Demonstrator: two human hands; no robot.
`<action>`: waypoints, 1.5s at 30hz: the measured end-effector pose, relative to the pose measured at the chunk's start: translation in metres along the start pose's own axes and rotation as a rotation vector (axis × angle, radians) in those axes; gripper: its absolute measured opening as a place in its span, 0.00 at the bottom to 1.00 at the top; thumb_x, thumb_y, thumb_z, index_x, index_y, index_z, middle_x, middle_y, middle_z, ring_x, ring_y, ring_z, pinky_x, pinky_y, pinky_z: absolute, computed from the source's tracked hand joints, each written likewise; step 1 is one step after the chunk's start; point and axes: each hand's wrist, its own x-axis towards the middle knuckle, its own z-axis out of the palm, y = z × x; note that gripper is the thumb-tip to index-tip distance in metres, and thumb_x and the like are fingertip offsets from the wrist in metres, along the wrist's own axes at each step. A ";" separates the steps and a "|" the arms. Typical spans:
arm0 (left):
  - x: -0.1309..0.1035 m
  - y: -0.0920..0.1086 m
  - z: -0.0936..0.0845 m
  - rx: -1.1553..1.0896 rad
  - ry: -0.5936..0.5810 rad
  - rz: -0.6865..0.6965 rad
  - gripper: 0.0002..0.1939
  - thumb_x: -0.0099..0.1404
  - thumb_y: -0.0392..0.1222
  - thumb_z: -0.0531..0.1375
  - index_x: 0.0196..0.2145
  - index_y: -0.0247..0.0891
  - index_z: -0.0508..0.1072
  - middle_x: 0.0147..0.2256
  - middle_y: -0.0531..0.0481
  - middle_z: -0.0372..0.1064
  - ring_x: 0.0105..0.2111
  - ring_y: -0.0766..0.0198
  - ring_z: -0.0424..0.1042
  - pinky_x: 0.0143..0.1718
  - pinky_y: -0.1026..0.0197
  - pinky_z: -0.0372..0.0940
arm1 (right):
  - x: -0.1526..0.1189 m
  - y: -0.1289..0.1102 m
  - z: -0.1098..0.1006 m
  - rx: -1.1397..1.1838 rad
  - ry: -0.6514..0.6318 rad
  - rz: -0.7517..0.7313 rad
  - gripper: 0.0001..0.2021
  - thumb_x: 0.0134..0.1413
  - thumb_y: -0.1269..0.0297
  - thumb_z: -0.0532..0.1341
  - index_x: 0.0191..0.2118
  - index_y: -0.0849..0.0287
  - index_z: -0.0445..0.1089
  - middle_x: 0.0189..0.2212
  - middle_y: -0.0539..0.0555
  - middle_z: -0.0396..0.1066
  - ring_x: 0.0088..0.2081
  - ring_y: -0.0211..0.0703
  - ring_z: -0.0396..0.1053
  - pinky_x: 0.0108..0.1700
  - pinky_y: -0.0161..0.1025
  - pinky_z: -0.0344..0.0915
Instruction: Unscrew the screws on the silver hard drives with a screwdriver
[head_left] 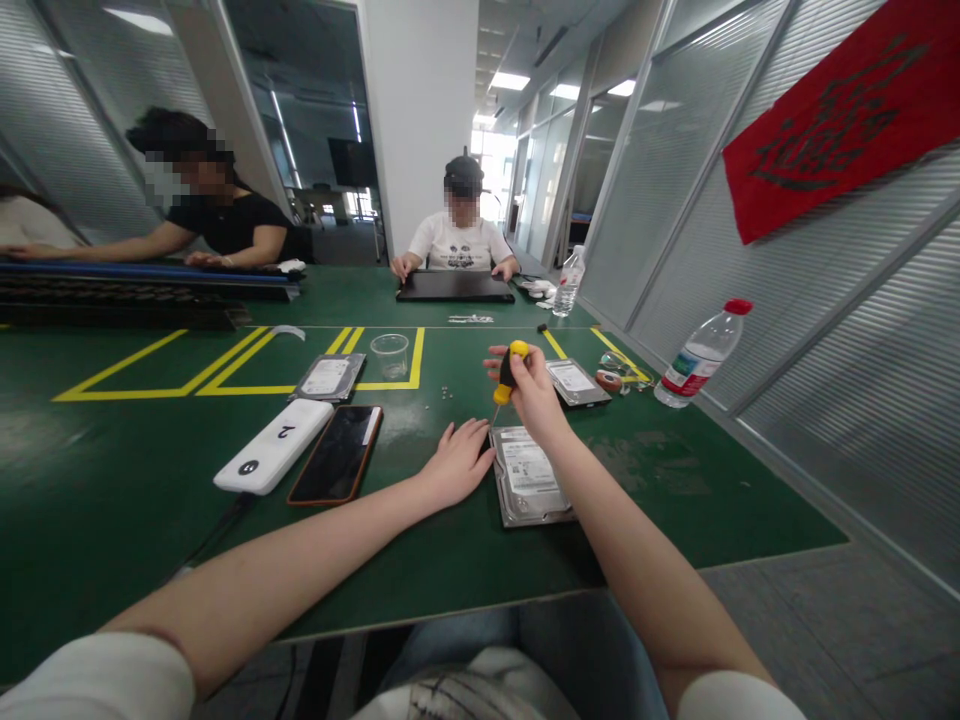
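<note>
A silver hard drive (pixel 525 480) with a white label lies on the green table in front of me. My right hand (pixel 534 385) grips a yellow and black screwdriver (pixel 507 372), held upright with its tip at the drive's far left corner. Flat on the table beside that corner rests my left hand (pixel 459 465), fingers stretched out and its fingertips close to the drive's left edge. Part of the drive is hidden behind my right forearm. Several tiny screws (pixel 445 391) are scattered beyond my left hand.
Left of me lie a black phone (pixel 336 455) and a white power bank (pixel 274 447) with a cable. Other hard drives (pixel 327 377) (pixel 576 382), a clear plastic cup (pixel 390 356) and a water bottle (pixel 701 358) stand around. Across the table, a person (pixel 461 235) handles a dark panel (pixel 455 287).
</note>
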 end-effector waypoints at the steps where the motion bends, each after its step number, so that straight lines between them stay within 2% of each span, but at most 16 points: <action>1: 0.000 0.000 0.000 0.000 0.001 -0.001 0.22 0.73 0.43 0.47 0.61 0.37 0.59 0.64 0.39 0.55 0.66 0.53 0.50 0.65 0.41 0.42 | -0.001 0.000 0.000 0.003 -0.008 -0.004 0.20 0.50 0.45 0.62 0.40 0.50 0.56 0.34 0.47 0.70 0.32 0.35 0.69 0.38 0.37 0.68; 4: 0.000 0.001 -0.001 0.004 -0.002 -0.006 0.22 0.73 0.43 0.47 0.62 0.36 0.59 0.64 0.39 0.55 0.66 0.53 0.50 0.65 0.42 0.42 | -0.002 -0.002 0.000 0.032 -0.025 0.002 0.18 0.52 0.46 0.61 0.39 0.51 0.55 0.28 0.44 0.67 0.28 0.34 0.67 0.35 0.35 0.66; 8: -0.001 0.001 -0.001 0.015 -0.015 -0.008 0.23 0.73 0.43 0.47 0.62 0.34 0.58 0.64 0.38 0.53 0.66 0.52 0.49 0.65 0.41 0.42 | 0.000 -0.003 0.000 0.060 -0.027 0.033 0.19 0.57 0.42 0.52 0.39 0.53 0.61 0.29 0.48 0.68 0.30 0.35 0.69 0.35 0.36 0.67; 13: -0.001 0.000 -0.001 0.028 -0.016 -0.008 0.24 0.73 0.43 0.47 0.63 0.33 0.58 0.65 0.39 0.52 0.67 0.51 0.47 0.65 0.42 0.42 | 0.001 0.001 -0.001 0.025 0.025 0.001 0.19 0.51 0.43 0.60 0.40 0.52 0.59 0.35 0.49 0.71 0.34 0.36 0.71 0.38 0.36 0.68; 16: -0.001 0.001 -0.002 0.047 -0.027 -0.014 0.23 0.73 0.43 0.47 0.62 0.33 0.60 0.65 0.39 0.53 0.66 0.50 0.47 0.65 0.42 0.42 | 0.001 0.000 -0.001 0.083 0.020 0.010 0.21 0.47 0.45 0.65 0.38 0.51 0.57 0.30 0.45 0.71 0.30 0.34 0.70 0.36 0.35 0.67; 19: -0.001 0.002 -0.003 0.056 -0.032 -0.020 0.23 0.74 0.44 0.47 0.62 0.33 0.60 0.65 0.39 0.53 0.67 0.50 0.47 0.66 0.43 0.42 | 0.002 -0.003 -0.002 0.150 0.033 0.033 0.18 0.49 0.45 0.63 0.37 0.52 0.60 0.26 0.44 0.68 0.28 0.33 0.67 0.33 0.33 0.65; 22: -0.001 0.002 -0.003 0.056 -0.039 -0.024 0.23 0.74 0.45 0.46 0.61 0.33 0.60 0.65 0.40 0.53 0.67 0.52 0.46 0.66 0.44 0.41 | 0.003 -0.004 -0.002 0.200 0.041 0.064 0.17 0.55 0.44 0.57 0.37 0.55 0.65 0.26 0.47 0.68 0.29 0.34 0.67 0.34 0.34 0.65; 24: -0.001 0.002 -0.003 0.055 -0.046 -0.018 0.23 0.75 0.46 0.45 0.62 0.34 0.60 0.65 0.41 0.52 0.67 0.53 0.46 0.66 0.43 0.40 | 0.003 -0.003 -0.002 0.199 0.056 0.070 0.17 0.53 0.45 0.59 0.36 0.55 0.66 0.28 0.47 0.69 0.29 0.34 0.68 0.35 0.34 0.65; 29: -0.002 0.002 -0.002 0.072 -0.047 0.001 0.26 0.74 0.51 0.46 0.62 0.33 0.59 0.65 0.40 0.52 0.67 0.51 0.45 0.66 0.42 0.40 | 0.001 -0.002 -0.002 0.187 0.074 0.028 0.19 0.44 0.49 0.68 0.35 0.52 0.61 0.28 0.44 0.71 0.29 0.33 0.68 0.36 0.34 0.66; 32: -0.002 0.002 -0.002 0.084 -0.047 0.003 0.27 0.73 0.51 0.47 0.62 0.33 0.59 0.65 0.40 0.52 0.67 0.51 0.45 0.66 0.42 0.40 | 0.001 -0.005 -0.002 0.227 0.053 0.032 0.17 0.47 0.48 0.66 0.35 0.52 0.62 0.25 0.43 0.70 0.28 0.33 0.67 0.34 0.32 0.65; 36: -0.002 0.002 -0.002 0.081 -0.049 0.001 0.27 0.73 0.52 0.47 0.63 0.32 0.58 0.65 0.39 0.52 0.67 0.51 0.46 0.66 0.41 0.40 | 0.002 -0.007 -0.001 0.283 0.049 0.078 0.17 0.52 0.45 0.60 0.36 0.55 0.66 0.27 0.47 0.70 0.29 0.32 0.67 0.35 0.32 0.66; 41: -0.002 0.001 -0.001 0.075 -0.041 0.004 0.27 0.73 0.52 0.46 0.62 0.33 0.58 0.65 0.40 0.52 0.67 0.51 0.45 0.66 0.41 0.40 | 0.001 -0.005 -0.001 0.184 0.061 0.032 0.17 0.48 0.50 0.66 0.36 0.53 0.62 0.32 0.46 0.71 0.32 0.34 0.70 0.37 0.34 0.67; 45: -0.002 0.000 0.000 0.078 -0.033 0.012 0.27 0.74 0.52 0.46 0.62 0.34 0.59 0.65 0.40 0.53 0.67 0.51 0.46 0.66 0.42 0.40 | 0.000 -0.006 -0.002 0.185 0.050 0.017 0.16 0.50 0.49 0.64 0.36 0.52 0.60 0.26 0.43 0.69 0.29 0.33 0.68 0.34 0.33 0.66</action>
